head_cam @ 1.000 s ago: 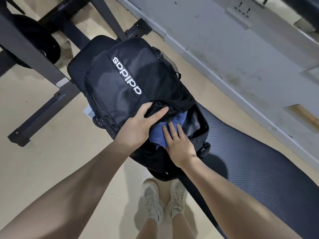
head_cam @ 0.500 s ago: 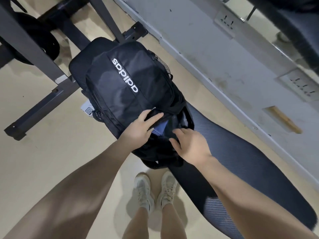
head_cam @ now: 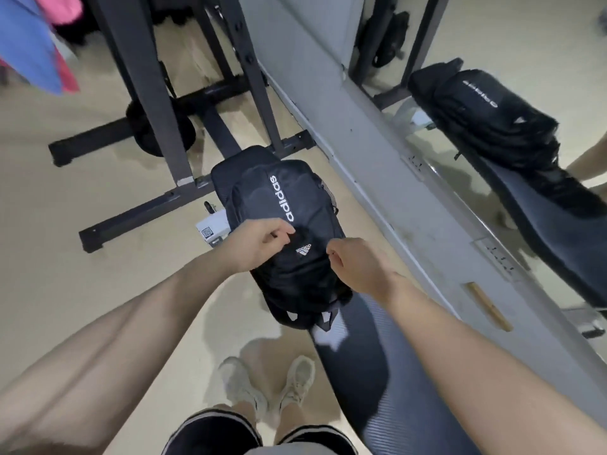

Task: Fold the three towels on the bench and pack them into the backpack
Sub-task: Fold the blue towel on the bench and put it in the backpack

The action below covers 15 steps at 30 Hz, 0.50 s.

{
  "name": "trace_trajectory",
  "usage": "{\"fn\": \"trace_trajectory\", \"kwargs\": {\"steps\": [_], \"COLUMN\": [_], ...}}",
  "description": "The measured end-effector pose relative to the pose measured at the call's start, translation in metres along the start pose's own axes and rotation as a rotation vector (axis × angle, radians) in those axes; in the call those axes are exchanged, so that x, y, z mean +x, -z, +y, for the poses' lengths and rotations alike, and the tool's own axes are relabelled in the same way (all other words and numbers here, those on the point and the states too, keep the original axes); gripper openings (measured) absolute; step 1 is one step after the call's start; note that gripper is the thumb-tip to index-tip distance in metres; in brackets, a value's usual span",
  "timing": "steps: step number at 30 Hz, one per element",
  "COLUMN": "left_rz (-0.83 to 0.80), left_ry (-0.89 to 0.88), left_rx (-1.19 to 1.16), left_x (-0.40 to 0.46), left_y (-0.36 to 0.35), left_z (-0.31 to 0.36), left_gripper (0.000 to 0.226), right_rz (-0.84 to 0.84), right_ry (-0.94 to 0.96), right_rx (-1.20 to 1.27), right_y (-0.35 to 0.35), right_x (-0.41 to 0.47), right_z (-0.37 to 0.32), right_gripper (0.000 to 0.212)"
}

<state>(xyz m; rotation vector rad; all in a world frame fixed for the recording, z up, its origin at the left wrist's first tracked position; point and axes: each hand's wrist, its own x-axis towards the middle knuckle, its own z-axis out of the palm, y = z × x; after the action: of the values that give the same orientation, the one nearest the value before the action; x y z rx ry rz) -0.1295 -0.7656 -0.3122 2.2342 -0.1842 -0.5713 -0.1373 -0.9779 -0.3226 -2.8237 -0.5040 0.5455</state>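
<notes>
A dark bench (head_cam: 371,366) runs from near right to the far middle, beside a grey wall (head_cam: 371,159) with a mirror (head_cam: 492,44) on the right. On the far end of the bench lies the black backpack (head_cam: 289,205); its front shows and no towel is visible. The left hand (head_cam: 259,244) rests on the backpack's left side, fingers curled and pinched on the fabric. The right hand (head_cam: 358,264) is at its right edge, fingers closed; what it pinches, I cannot tell.

Gym room: dark steel rack frame (head_cam: 138,93) on beige floor, black round weight plate (head_cam: 154,133), long padded black bench surface (head_cam: 377,372), wall mirror (head_cam: 492,93) alongside.
</notes>
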Motion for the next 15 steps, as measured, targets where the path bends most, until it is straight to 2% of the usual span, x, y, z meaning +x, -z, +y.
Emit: {"fn": "trace_trajectory", "kwargs": {"steps": [5,10,15], "left_rz": [0.127,0.351,0.457], "left_ry": [0.085,0.163,0.195], "left_rx": [0.021,0.058,0.077], "left_x": [-0.075,-0.150,-0.221], "left_y": [0.069,0.129,0.184], "left_z": [-0.004,-0.032,-0.088], "left_gripper": [0.017,0.020,0.021], "right_rz": [-0.117,-0.122,-0.061], "right_ry": [0.143,0.357,0.428], "right_rx": [-0.019,-0.041,-0.052], "right_y": [0.049,0.071,0.065], "right_x": [0.017,0.033,0.041], "right_z": [-0.077,-0.192,-0.295], "right_gripper": [0.030,0.022,0.023]}}
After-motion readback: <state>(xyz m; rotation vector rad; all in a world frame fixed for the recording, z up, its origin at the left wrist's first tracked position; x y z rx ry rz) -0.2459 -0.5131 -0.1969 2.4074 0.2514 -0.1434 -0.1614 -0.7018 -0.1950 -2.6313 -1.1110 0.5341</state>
